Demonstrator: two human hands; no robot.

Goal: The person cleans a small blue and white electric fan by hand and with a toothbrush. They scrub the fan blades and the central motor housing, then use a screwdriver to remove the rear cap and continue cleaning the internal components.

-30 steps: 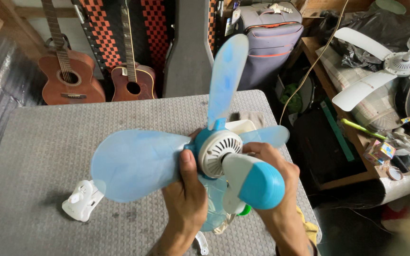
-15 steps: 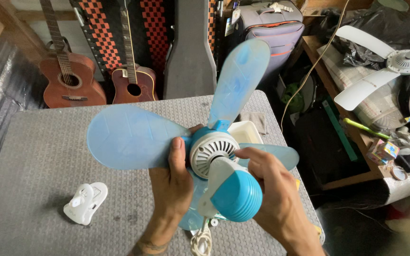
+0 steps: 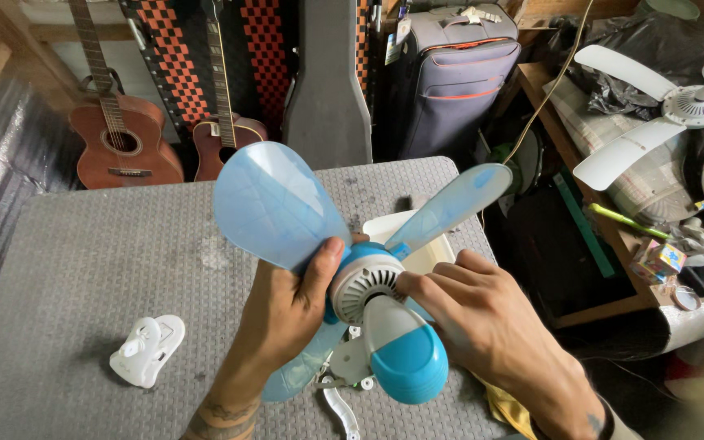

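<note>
Right now the blue fan (image 3: 368, 285) is up in the air over the grey surface (image 3: 83, 269), near the middle of the view. The left hand (image 3: 287, 314) is wrapped around its round white middle, with the thumb pressed on the root of the big blade (image 3: 275, 204) that points to 11 o'clock. The right hand (image 3: 482, 318) has its fingers curled shut on the other side of the fan, at 3 o'clock from the middle. A thin blade (image 3: 454, 205) sticks out to 1 o'clock. The blue round cap (image 3: 405, 367) points down at 6 o'clock.

The blades look thin and bendy. If the thumb pushes too hard, I think the big blade could bend or snap off. If the hands slip, the fan could drop on the small white pieces (image 3: 344, 383) under it and break them. The thin blade could bump the white tray (image 3: 417, 244) behind it if the fan turns.

A little white part (image 3: 147, 350) sits alone at 8 o'clock on the surface, well apart from the hands. It could be knocked off by an elbow.
</note>
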